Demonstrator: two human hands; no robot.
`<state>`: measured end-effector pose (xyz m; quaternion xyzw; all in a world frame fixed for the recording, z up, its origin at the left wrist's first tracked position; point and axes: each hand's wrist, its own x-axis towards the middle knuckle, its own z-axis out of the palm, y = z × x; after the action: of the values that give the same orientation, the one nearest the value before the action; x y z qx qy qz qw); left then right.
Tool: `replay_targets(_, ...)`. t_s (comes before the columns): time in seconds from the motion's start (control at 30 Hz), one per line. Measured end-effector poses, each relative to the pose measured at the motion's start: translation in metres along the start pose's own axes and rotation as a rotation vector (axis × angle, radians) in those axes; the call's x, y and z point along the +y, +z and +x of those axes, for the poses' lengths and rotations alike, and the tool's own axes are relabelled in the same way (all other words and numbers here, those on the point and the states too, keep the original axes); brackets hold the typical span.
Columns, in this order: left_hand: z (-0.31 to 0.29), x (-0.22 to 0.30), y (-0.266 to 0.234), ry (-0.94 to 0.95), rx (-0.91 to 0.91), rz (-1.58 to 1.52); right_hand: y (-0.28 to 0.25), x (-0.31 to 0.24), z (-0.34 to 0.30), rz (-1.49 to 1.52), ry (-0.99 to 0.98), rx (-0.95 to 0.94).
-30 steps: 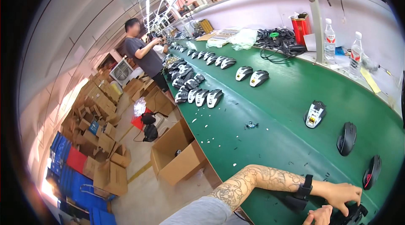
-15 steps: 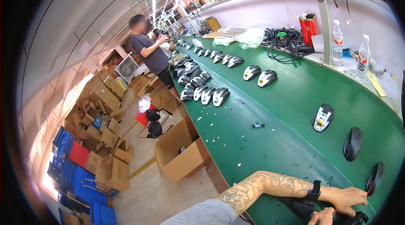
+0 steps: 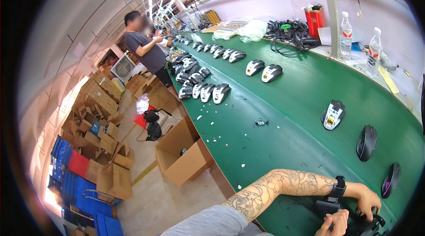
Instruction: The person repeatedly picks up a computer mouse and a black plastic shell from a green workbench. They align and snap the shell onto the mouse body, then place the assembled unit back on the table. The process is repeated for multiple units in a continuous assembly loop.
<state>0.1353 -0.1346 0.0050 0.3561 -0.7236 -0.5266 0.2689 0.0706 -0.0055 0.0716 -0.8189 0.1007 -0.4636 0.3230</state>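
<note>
My left hand (image 3: 368, 199), on a tattooed arm with a black strap and box at the wrist, bends its fingers down onto a dark object (image 3: 376, 224) at the lower right edge. That object is mostly hidden and too dark to name. Just beside it, my right hand (image 3: 336, 224) is curled closed; whatever it grips, if anything, is hidden. Beyond the left hand lies a black computer mouse (image 3: 391, 180) with a pink-purple light on its side. Farther up stand another black mouse (image 3: 367, 142) and an opened white-and-black mouse (image 3: 333, 115).
The green bench (image 3: 283, 103) carries rows of half-assembled mice (image 3: 221, 93), a small part (image 3: 261, 122) and scattered bits. Two bottles (image 3: 374, 51), cables (image 3: 287, 37) and a red tin (image 3: 314, 21) line the back. Left are an open carton (image 3: 186, 156) and a standing person (image 3: 144, 43).
My left hand has drawn back from the nearest black mouse to the dark object. That mouse's light went from red to pink-purple. The whole view has shifted slightly.
</note>
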Motion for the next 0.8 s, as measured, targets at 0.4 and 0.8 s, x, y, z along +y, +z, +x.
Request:
replay_targets(0.4,-0.007,0.016,-0.003,-0.088,0.017,-0.148,-0.001,-0.003,0.001,-0.032,-0.035,0.012)
replay_targets(0.8,-0.012,0.018,-0.006,-0.091,0.072,-0.161,0.0,-0.003,-0.001,-0.034,-0.046,-0.001)
